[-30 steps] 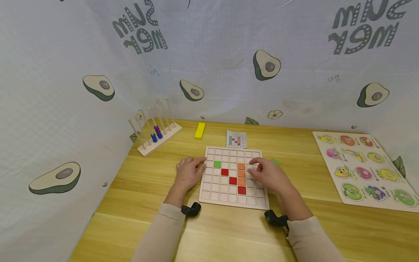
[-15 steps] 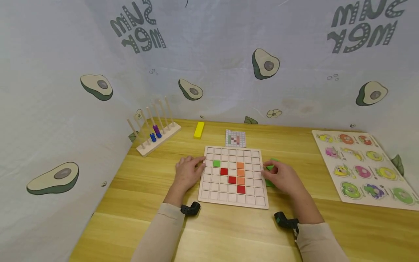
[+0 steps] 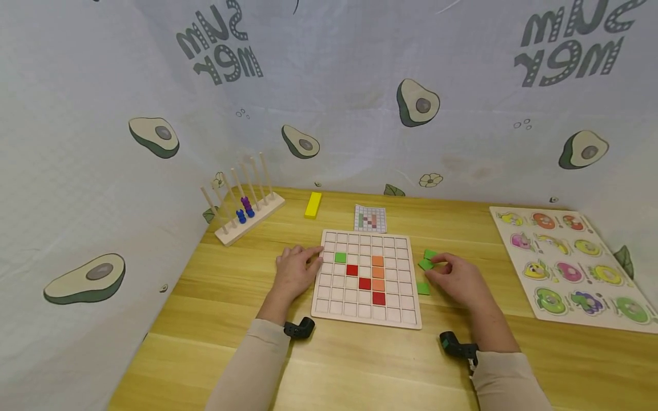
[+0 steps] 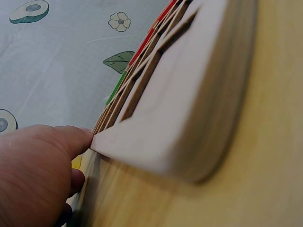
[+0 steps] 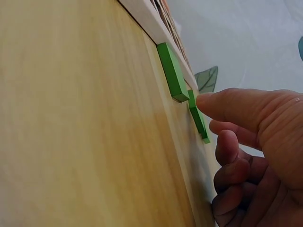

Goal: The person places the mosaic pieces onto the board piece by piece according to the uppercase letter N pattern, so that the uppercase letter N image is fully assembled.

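A square wooden grid board (image 3: 393, 314) lies in front of me, with one green, several red and several orange square tiles set in its cells. My left hand (image 3: 295, 274) rests at the board's left edge; in the left wrist view a fingertip (image 4: 81, 137) touches the board's corner region. Past the right edge, my right hand (image 3: 457, 279) has thumb and index finger right at a loose green tile (image 3: 425, 264). Another green tile (image 3: 430, 254) lies just behind it, and a third green tile (image 5: 171, 71) is nearer me against the board's side. The right hand's other fingers are curled in.
A small printed pattern card (image 3: 370, 218) lies behind the board. A yellow block (image 3: 313, 205) and a peg rack (image 3: 252, 220) with blue and purple beads stand at the back left. On the right lies a fruit puzzle board (image 3: 573, 262). A printed cloth hangs behind the table.
My right hand has moved right, from over the board beside the orange tiles to the loose green tiles, which now show more. The left hand stays at the left edge.
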`<state>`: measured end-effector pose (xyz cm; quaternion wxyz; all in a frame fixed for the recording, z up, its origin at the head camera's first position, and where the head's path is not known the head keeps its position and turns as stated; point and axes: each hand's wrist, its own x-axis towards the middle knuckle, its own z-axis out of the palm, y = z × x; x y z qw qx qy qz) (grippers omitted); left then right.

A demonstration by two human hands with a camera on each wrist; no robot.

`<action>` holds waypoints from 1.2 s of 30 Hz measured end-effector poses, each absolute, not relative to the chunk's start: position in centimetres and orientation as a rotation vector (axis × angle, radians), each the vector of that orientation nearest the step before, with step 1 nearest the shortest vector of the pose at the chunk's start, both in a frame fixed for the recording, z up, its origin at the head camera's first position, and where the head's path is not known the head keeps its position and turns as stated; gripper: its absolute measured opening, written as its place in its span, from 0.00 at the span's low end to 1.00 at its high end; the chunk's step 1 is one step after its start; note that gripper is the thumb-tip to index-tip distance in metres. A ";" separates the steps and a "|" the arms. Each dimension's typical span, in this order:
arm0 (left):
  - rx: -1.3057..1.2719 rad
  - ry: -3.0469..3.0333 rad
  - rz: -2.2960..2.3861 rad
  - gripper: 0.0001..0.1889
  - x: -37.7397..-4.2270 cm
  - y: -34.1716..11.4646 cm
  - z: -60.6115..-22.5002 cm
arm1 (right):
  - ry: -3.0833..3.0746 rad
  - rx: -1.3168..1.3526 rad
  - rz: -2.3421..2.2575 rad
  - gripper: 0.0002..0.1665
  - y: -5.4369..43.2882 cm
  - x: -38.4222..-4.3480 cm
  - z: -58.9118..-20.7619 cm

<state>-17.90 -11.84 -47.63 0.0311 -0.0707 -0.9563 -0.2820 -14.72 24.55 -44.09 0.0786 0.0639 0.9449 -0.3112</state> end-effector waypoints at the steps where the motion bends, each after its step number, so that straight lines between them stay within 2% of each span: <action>1: -0.219 -2.944 -0.869 0.18 -17.9 -11.8 -47.6 | 2.830 0.199 -0.926 0.28 24.6 -14.7 -44.1; 12: -0.224 -2.944 -0.873 0.18 -18.0 -11.8 -47.8 | 2.867 0.209 -0.889 0.29 24.9 -14.8 -44.6; 25: -0.212 -2.950 -0.857 0.18 -18.0 -11.8 -47.8 | 2.871 0.210 -0.859 0.24 24.7 -14.9 -44.7; 36: -0.214 -2.949 -0.853 0.18 -18.0 -11.8 -48.0 | 2.879 0.214 -0.862 0.27 24.6 -14.7 -44.7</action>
